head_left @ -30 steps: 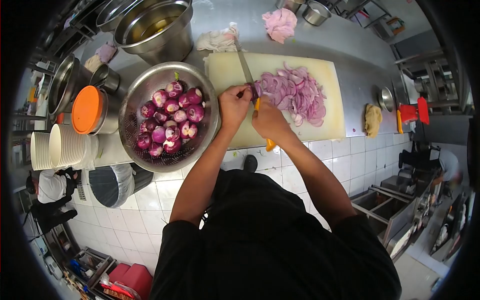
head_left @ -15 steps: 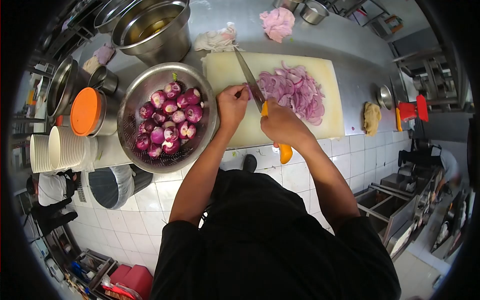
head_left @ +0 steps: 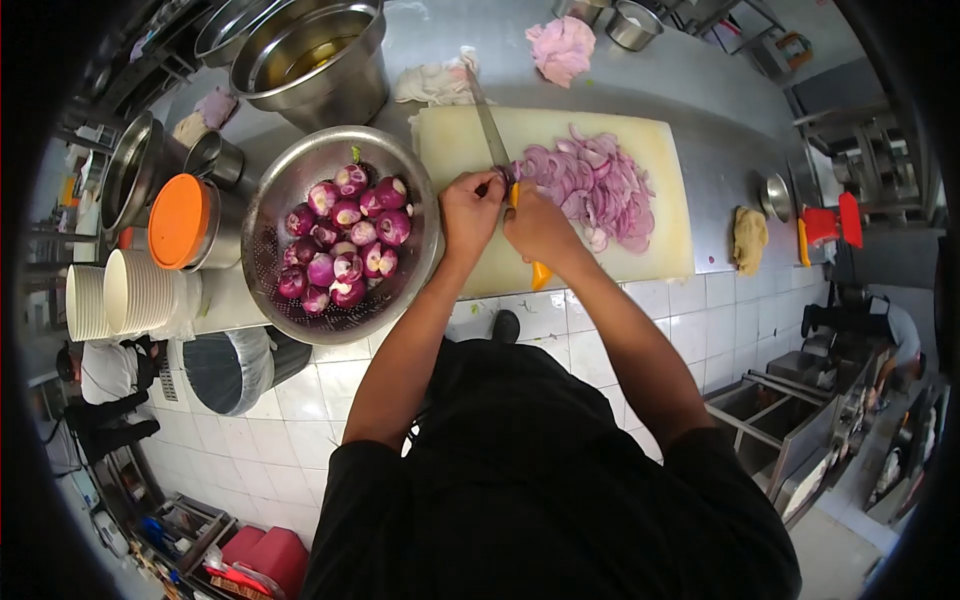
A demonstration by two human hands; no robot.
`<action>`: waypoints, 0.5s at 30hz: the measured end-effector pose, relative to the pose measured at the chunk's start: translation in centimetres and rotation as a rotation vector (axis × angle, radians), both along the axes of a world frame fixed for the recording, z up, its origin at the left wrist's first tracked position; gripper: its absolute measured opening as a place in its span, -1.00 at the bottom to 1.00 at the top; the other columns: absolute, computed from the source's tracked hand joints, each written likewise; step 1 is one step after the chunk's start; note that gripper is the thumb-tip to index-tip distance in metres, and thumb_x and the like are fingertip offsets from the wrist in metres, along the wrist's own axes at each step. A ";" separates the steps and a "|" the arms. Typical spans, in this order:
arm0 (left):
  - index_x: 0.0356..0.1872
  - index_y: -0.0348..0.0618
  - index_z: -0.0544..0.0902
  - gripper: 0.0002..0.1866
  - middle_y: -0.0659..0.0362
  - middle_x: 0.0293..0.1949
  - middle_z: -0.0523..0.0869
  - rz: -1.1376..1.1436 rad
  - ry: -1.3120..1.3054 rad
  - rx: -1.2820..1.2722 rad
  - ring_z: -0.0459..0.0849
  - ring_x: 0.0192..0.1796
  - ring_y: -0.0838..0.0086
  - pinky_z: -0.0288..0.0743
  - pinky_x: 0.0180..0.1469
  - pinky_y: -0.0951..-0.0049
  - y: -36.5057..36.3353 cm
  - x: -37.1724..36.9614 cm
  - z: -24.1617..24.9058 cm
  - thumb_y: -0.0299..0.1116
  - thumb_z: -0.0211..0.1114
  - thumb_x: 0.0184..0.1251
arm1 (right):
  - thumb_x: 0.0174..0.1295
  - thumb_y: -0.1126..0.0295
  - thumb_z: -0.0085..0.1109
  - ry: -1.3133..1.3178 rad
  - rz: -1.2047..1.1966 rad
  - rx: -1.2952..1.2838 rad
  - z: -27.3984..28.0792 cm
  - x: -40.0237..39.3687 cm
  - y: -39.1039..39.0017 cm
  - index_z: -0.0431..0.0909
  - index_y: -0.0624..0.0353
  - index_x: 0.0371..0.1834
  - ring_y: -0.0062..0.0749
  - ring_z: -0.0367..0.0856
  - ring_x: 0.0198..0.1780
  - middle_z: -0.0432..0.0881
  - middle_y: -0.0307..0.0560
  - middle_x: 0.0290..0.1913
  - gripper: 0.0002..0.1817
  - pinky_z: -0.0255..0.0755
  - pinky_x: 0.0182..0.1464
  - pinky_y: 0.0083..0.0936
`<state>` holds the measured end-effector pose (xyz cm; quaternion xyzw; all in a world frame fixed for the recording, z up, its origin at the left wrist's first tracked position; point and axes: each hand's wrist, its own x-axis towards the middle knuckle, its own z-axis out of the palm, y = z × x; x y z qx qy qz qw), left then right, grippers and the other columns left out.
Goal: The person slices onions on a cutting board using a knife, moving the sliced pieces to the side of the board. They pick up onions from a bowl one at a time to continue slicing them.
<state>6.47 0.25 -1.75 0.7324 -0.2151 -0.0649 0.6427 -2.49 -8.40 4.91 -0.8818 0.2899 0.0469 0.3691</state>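
Note:
My right hand is wrapped round the yellow handle of a kitchen knife, whose long blade points away from me over the white cutting board. Close to the blade, my left hand has its fingers curled on a small piece of red onion, mostly hidden by the fingers. Sliced red onion lies in a loose pile on the board, right of the knife. Left of my left hand stands a metal colander holding several peeled whole red onions.
A large metal pot stands behind the colander. An orange-lidded container and stacked paper cups are at left. Cloths lie behind the board, including a pink one; a yellowish cloth lies at right. Other people are at both sides.
My right hand and the knife have shifted left, bringing the handle nearer my left hand. The blade has moved left against the onion piece. My left hand stays in nearly the same place.

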 end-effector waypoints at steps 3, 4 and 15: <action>-0.16 -0.40 0.82 -0.84 0.20 -0.46 0.79 -0.011 -0.023 -0.017 0.65 -0.42 0.62 0.57 -0.30 0.52 -0.4 0.8 -1.0 -0.48 0.40 0.38 | 0.38 0.43 -0.02 0.133 -0.034 0.185 6.1 -0.4 -0.3 0.30 0.48 0.16 0.03 0.73 -0.56 0.70 0.37 -0.31 -0.62 0.63 -0.46 -0.14; -0.16 -0.40 0.81 -0.84 0.21 -0.47 0.78 -0.017 -0.026 -0.009 0.65 -0.42 0.63 0.56 -0.31 0.53 -0.3 0.8 -1.1 -0.48 0.40 0.38 | 0.38 0.43 -0.02 0.172 -0.039 0.216 7.4 -1.1 0.1 0.30 0.48 0.17 0.02 0.73 -0.56 0.70 0.36 -0.30 -0.61 0.63 -0.46 -0.15; -0.17 -0.42 0.80 -0.84 0.25 -0.49 0.73 -0.037 0.051 -0.061 0.61 -0.45 0.65 0.49 -0.37 0.56 -0.5 0.6 -2.1 -0.49 0.38 0.40 | 0.39 0.47 -0.07 0.255 -0.039 0.215 10.0 -2.7 1.6 0.27 0.52 0.22 -0.01 0.71 -0.59 0.68 0.36 -0.34 -0.59 0.61 -0.51 -0.15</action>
